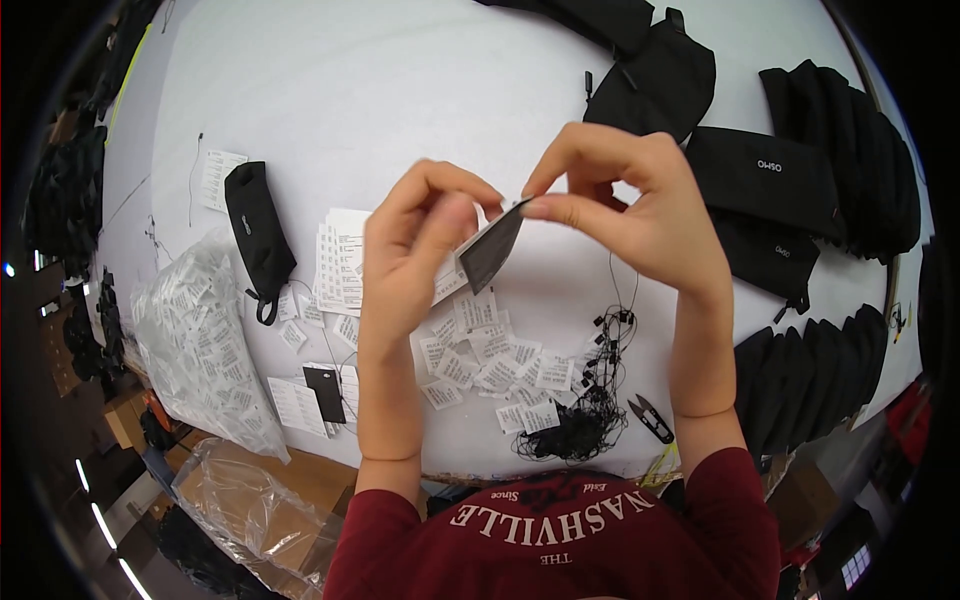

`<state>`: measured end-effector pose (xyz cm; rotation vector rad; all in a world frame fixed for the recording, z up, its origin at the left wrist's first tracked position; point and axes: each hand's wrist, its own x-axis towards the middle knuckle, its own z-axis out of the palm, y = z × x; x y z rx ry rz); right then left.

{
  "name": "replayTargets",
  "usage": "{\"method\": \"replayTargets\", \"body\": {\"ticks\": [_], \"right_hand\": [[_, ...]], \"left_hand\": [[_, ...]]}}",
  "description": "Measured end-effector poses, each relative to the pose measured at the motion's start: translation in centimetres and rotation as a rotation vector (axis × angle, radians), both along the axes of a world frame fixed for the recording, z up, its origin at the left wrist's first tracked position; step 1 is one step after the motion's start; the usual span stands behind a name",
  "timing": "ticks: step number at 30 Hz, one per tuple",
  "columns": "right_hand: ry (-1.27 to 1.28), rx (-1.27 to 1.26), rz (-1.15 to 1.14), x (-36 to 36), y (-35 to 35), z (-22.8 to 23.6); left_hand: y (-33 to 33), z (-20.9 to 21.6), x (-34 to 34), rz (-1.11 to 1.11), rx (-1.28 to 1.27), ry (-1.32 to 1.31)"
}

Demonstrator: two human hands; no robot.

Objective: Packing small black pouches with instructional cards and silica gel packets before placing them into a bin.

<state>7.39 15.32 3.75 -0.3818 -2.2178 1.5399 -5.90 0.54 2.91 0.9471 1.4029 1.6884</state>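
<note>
Above the middle of the table, my right hand (pixel 640 205) pinches the top corner of a black hang tag (pixel 492 252) between thumb and fingertips. My left hand (pixel 408 250) is closed at the same tag's upper left edge, its fingers slightly blurred. A white printed card shows beside the tag, partly hidden by my left hand. Beneath my hands lie loose small white labels (pixel 490 365), with a tangle of black hang-tag strings (pixel 578 430) to their right. A stack of white printed cards (pixel 338 265) is left of my left hand.
Left are a black pouch (pixel 258 220), a plastic bag of white labels (pixel 205 345) and another black tag (pixel 324 394) on white cards. Thread snips (pixel 652 418) lie near the front edge. Black pouches (pixel 765 180) fill the right side, with folded black pieces (pixel 815 375) nearer.
</note>
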Motion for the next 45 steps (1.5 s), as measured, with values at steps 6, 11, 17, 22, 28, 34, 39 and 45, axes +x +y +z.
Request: {"method": "replayTargets", "body": {"ticks": [6, 11, 17, 22, 28, 34, 39, 45], "right_hand": [[-0.102, -0.013, 0.132, -0.4, -0.2, 0.3], [-0.089, -0.491, 0.251, -0.4, -0.1, 0.4], [-0.091, -0.43, 0.331, 1.0, 1.7, 0.3], [0.05, -0.48, 0.128, 5.8, 5.6, 2.7], [0.257, -0.421, -0.066, 9.6, 7.5, 2.4], [0.426, -0.405, -0.183, 13.0, 8.9, 2.3], [0.533, -0.339, -0.304, 12.3, 9.5, 1.1], [0.244, -0.413, 0.11, 7.6, 6.0, 2.9]], "left_hand": [[-0.3, -0.7, -0.7, -0.125, -0.176, 0.099], [-0.3, -0.8, 0.0, -0.085, -0.05, 0.064], [2.2, -0.4, 0.5, 0.112, 0.011, 0.0], [10.9, -4.1, 0.6, 0.136, -0.32, 0.448], [15.4, -5.6, 2.7, -0.085, -0.507, 0.762], [14.0, -1.0, -0.2, -0.365, -0.295, 0.449], [19.1, 1.0, -7.3, -0.018, -0.163, 0.954], [25.1, -3.5, -0.9, 0.009, -0.17, 1.303]]}}
